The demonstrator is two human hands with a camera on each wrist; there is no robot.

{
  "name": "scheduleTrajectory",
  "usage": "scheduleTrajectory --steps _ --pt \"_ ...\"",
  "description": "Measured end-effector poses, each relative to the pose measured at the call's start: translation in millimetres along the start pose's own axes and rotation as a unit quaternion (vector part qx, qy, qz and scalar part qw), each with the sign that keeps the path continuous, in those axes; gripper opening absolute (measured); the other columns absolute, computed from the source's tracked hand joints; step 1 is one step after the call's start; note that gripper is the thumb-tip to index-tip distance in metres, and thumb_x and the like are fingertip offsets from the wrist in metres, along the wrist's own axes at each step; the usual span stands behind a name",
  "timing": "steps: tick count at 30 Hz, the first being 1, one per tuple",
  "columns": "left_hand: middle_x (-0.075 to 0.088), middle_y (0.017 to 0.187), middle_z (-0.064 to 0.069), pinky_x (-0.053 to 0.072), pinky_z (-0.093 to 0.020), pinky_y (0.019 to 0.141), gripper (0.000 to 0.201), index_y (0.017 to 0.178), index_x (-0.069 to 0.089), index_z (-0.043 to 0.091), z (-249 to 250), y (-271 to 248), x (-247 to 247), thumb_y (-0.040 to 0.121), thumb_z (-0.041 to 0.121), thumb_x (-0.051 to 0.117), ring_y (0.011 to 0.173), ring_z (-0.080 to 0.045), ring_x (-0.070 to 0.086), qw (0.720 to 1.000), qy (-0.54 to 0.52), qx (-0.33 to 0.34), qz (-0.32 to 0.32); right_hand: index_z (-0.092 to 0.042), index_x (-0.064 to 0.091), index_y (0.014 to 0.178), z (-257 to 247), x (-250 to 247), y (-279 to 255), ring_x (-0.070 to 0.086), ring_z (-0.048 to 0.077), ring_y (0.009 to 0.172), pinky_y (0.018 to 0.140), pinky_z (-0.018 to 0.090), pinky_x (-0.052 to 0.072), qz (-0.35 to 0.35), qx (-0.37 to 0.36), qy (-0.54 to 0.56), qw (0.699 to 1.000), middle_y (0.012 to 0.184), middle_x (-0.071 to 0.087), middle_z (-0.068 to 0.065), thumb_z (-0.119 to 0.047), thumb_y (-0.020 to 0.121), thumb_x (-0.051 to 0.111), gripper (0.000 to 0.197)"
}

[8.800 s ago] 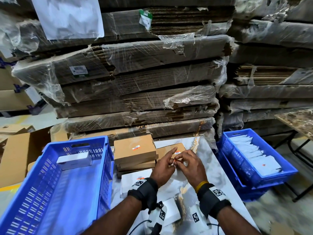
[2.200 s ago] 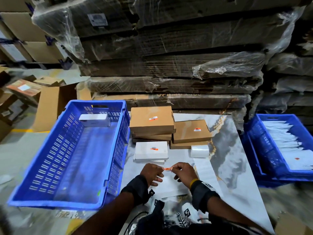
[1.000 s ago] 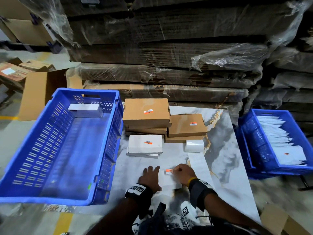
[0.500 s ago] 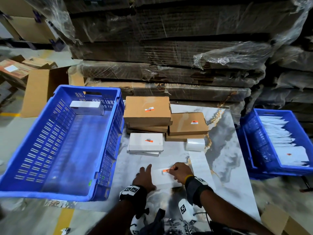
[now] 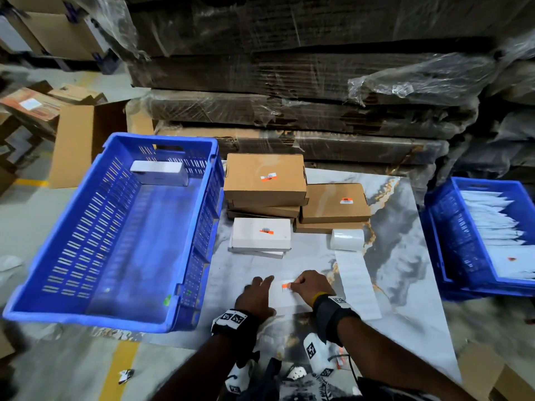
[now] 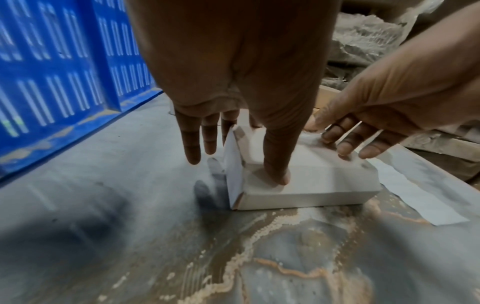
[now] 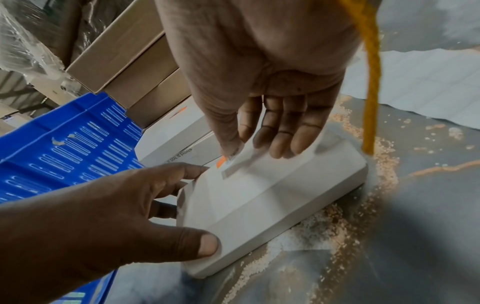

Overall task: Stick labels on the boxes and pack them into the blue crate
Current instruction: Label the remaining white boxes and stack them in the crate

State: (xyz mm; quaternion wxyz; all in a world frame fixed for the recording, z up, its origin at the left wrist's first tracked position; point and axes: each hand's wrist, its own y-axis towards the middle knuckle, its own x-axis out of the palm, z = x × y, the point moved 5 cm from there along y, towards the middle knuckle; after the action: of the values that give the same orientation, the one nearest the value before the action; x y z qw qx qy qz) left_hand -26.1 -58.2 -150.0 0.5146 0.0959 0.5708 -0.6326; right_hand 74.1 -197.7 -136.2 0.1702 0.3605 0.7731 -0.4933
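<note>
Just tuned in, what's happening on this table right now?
A person is labelling a flat white box on the marble-patterned table. The left hand steadies the box with straight fingers while the right hand presses an orange-edged label onto its top. The blue crate at the left holds one white box; more labelled boxes wait stacked behind.

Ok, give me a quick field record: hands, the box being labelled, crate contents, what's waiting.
left hand: fingers straight, steadying the white box
right hand: fingers pressing the orange label onto the box top
blue crate: holds one white box at its far end
waiting: labelled brown boxes and white boxes stacked on the table
label roll: partly unrolled
</note>
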Motion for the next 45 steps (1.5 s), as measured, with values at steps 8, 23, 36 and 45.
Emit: scheduleTrajectory --steps 8,23,36,45 --pt "0.029 0.148 -0.002 0.048 -0.043 0.094 0.089 0.153 0.016 0.033 -0.1 -0.9 0.8 0.083 0.037 0.070 0.123 -0.030 0.048 1.000 0.029 -0.006 0.005 -0.025 0.070 0.091 -4.9 5.8 1.4 0.063 0.022 0.103 0.088 0.033 0.052 0.019 0.018 -0.045 0.999 0.109 0.070 -0.001 -0.051 0.076 0.072 0.030" --pt "0.027 0.151 -0.003 0.047 -0.042 0.094 0.088 0.154 0.011 0.033 3.6 -7.7 -0.1 0.086 0.040 0.067 0.122 -0.030 0.048 0.997 0.067 -0.016 0.033 -0.028 0.067 0.106 -8.6 5.9 -5.9 0.063 0.020 0.107 0.082 0.029 0.047 0.073 0.047 -0.131 0.988 0.118 0.064 -0.004 -0.060 0.076 0.067 0.044" --pt "0.034 0.143 0.000 0.046 -0.042 0.089 0.082 0.150 0.019 0.034 5.3 -7.9 -0.4 0.084 0.040 0.068 0.116 -0.030 0.053 0.997 0.066 -0.031 0.035 -0.022 0.061 0.114 0.0 -4.1 6.2 0.061 0.025 0.110 0.090 0.035 0.049 0.019 0.057 -0.143 0.988 0.119 0.064 0.002 -0.074 0.070 0.065 0.068" --pt "0.032 0.144 -0.001 0.046 -0.042 0.090 0.084 0.151 0.018 0.034 5.0 -6.4 0.0 0.084 0.039 0.068 0.117 -0.030 0.052 0.998 0.052 -0.031 0.024 -0.024 0.056 0.108 5.3 -6.7 7.6 0.059 0.025 0.109 0.090 0.035 0.049 0.030 0.030 -0.109 0.993 0.119 0.064 0.004 -0.039 0.092 0.057 0.022"
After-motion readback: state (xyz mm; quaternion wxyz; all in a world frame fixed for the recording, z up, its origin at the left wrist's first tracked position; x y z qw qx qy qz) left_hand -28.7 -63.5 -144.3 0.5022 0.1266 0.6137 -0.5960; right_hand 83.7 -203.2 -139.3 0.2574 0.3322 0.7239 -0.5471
